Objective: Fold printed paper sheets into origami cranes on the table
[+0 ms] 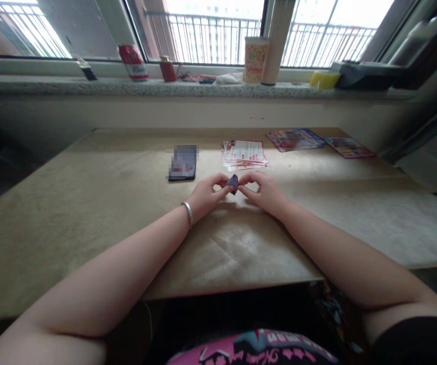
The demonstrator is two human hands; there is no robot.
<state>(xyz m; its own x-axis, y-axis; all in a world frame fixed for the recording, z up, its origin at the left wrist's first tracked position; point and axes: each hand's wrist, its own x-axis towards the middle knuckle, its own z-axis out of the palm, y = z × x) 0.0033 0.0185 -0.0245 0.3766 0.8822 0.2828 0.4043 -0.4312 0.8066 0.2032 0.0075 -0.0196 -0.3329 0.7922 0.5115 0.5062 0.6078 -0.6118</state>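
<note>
Over the middle of the table, a small dark purple-blue folded paper piece point(233, 183) is pinched between my two hands. My left hand point(214, 190), with a silver bracelet at the wrist, closes thumb and fingers on its left side. From the right, my right hand point(261, 189) pinches its edge with thumb and forefinger. The exact shape of the folded paper is too small to make out. Just beyond my hands lies a loose pile of white and red printed sheets point(245, 153). A phone point(183, 161), partly blurred out, lies beyond my left hand.
Two stacks of colourful printed packs, one point(296, 139) and another point(350, 147), lie at the table's back right. On the windowsill point(203, 89) stand a red can point(133, 63), a red bottle point(167, 69), a patterned cup point(255, 60) and a yellow item point(323, 79). Scraps point(334, 309) lie below the table's front edge.
</note>
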